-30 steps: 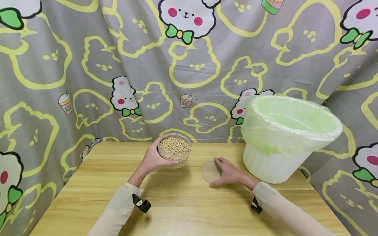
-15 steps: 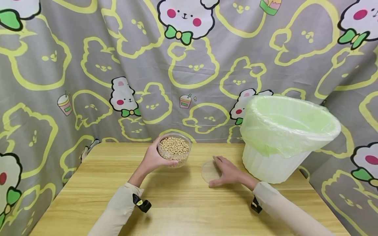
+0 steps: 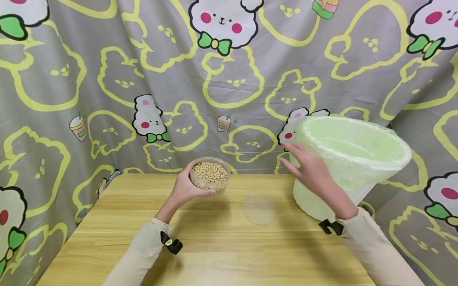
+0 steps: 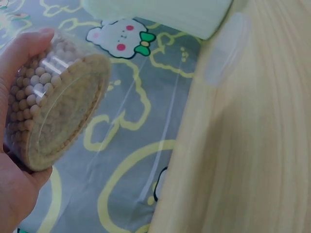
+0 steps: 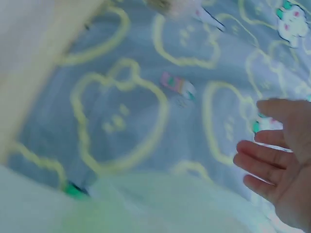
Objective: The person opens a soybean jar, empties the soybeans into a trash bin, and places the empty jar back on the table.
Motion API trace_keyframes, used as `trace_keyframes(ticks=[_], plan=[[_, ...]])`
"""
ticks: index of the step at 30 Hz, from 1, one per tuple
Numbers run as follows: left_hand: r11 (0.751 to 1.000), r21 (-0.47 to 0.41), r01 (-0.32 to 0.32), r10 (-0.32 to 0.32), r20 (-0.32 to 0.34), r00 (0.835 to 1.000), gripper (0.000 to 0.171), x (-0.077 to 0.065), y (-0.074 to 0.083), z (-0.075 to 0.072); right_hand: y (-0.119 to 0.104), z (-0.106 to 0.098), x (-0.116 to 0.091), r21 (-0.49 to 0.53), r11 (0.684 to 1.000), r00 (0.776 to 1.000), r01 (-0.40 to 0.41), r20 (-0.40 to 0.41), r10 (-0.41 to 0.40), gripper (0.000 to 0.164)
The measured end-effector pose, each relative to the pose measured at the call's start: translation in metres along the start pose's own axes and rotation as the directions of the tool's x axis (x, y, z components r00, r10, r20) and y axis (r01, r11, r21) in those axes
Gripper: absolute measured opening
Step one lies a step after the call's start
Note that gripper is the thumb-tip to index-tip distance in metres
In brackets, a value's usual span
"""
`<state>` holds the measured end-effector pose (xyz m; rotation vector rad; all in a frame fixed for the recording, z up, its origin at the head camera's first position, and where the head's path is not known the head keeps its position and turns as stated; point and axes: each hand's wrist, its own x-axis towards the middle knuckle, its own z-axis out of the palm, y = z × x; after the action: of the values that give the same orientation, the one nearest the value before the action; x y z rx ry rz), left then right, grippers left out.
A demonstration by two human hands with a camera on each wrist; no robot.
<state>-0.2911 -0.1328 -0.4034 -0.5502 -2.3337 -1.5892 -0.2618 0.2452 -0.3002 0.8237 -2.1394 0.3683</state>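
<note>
My left hand (image 3: 185,186) grips a round clear plastic jar (image 4: 70,109) from its left side, holding it clear of the table. The jar has no lid on and is filled with soybeans (image 3: 210,172). In the left wrist view its underside shows, with the thumb and fingers curled round the wall. A clear round lid (image 3: 259,210) lies flat on the wood, right of the jar. My right hand (image 3: 310,166), blurred, is raised with fingers spread beside the bin and holds nothing; the right wrist view shows its bare palm (image 5: 296,187).
A white trash bin (image 3: 307,198) with a pale green liner bag (image 3: 358,123) folded over its rim stands at the table's right rear. A grey patterned curtain (image 3: 236,79) hangs behind the wooden table (image 3: 222,254) and along both sides.
My right hand has left the lid and risen up and right to the front of the bin. The lid stays on the table. The left hand keeps the jar nearly in place.
</note>
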Motion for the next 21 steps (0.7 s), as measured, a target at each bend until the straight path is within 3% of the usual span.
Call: trace_keyframes(ticks=[4, 12, 15, 21], plan=[[1.000, 0.018, -0.001, 0.002, -0.019, 1.000, 0.106, 0.005, 0.008, -0.001, 0.008, -0.031, 0.005, -0.167, 0.986, 0.996, -0.018, -0.085, 0.004, 0.047], [0.999, 0.030, -0.030, 0.031, -0.036, 0.999, 0.106, 0.025, 0.034, -0.004, 0.026, -0.059, -0.013, -0.394, 0.912, 0.993, -0.115, -0.066, 0.096, 0.034], [0.997, 0.073, -0.036, 0.040, -0.056, 0.998, 0.110, 0.036, 0.047, -0.004, 0.030, -0.060, -0.021, -0.400, 0.908, 0.992, -0.121, -0.078, 0.097, 0.028], [0.995, 0.099, -0.030, 0.036, -0.062, 0.997, 0.112, 0.059, 0.082, -0.003, 0.034, -0.053, -0.028, -0.312, 0.943, 0.990, -0.119, -0.108, 0.089, 0.013]])
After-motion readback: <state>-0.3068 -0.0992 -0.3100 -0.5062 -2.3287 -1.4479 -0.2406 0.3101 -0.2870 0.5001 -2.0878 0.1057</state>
